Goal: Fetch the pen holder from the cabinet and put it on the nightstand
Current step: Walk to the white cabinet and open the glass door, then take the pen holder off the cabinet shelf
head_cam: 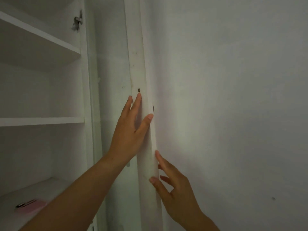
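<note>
No pen holder shows in this view. The white cabinet door point(139, 64) stands open and I see it edge-on in the middle of the frame. My left hand point(130, 130) grips that edge at mid height, fingers on the inner side and thumb wrapped over the outer side. Lower down, my right hand point(175, 189) rests against the same edge with its fingers spread and nothing in it. A dark round knob point(153, 109) peeks out just behind my left thumb.
White cabinet shelves point(41, 121) lie open at the left, with a metal hinge point(77, 20) near the top. A flat pink object point(31, 206) with a dark piece on it lies on the lowest shelf. A plain white surface point(233, 97) fills the right.
</note>
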`<state>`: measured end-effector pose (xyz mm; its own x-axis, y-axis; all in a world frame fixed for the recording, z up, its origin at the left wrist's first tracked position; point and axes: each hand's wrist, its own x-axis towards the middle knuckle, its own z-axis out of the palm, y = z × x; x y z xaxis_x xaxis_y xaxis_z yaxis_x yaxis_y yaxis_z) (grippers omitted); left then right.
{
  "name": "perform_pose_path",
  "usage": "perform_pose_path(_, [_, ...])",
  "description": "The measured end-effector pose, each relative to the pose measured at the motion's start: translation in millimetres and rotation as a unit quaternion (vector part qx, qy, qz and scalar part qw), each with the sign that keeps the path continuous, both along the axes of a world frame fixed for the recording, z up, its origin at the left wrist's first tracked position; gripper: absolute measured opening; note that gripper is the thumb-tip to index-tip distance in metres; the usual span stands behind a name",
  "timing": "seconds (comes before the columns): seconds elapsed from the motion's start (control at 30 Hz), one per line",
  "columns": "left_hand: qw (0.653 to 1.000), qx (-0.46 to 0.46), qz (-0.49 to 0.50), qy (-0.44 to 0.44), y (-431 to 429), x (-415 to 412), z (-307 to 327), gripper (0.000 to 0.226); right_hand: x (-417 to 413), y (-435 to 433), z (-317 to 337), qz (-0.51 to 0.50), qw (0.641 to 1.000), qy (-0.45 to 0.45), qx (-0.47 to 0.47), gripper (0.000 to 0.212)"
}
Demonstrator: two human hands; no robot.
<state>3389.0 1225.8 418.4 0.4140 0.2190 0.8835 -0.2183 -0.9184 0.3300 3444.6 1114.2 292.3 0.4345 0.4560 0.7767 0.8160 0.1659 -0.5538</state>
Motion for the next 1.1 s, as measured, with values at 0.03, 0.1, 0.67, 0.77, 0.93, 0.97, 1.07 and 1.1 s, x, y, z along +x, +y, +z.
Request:
perform_pose_path(0.03, [1.0, 0.001, 0.008, -0.003, 0, 3, 0, 0.064, 5, 0, 0, 0.003, 1.0, 0.002, -0.001, 0.053])
perform_pose_path(0.1, [1.0, 0.003, 0.016, -0.004, -2, 9, 0, 0.065, 13, 0, -1, 0.009, 1.0, 0.0, -0.002, 0.053])
perform_pose_path(0.67, [0.993, 0.07, 0.064, 0.076, 1, 67, -13, 0.069, 84, -1, -6, -0.01, 1.0, 0.005, 0.022, 0.055])
perform_pose_path(0.77, [0.992, 0.075, 0.082, 0.063, 1, 70, -15, 0.069, 88, -2, -7, -0.005, 1.0, 0.0, 0.021, 0.055])
perform_pose_path(0.93, [0.992, 0.079, 0.078, 0.058, 5, 71, -15, 0.068, 86, -2, -6, 0.001, 1.0, 0.002, 0.027, 0.051])
perform_pose_path(0.97, [0.992, 0.079, 0.076, 0.058, 5, 71, -15, 0.069, 86, -2, -6, 0.001, 1.0, 0.001, 0.028, 0.052])
perform_pose_path(1.07, [0.993, 0.075, 0.063, 0.066, 6, 69, -15, 0.07, 82, -4, -5, -0.008, 0.999, -0.007, 0.033, 0.051])
perform_pose_path(1.1, [0.993, 0.077, 0.053, 0.069, 8, 67, -15, 0.068, 81, -4, -4, -0.015, 0.999, -0.014, 0.036, 0.05])
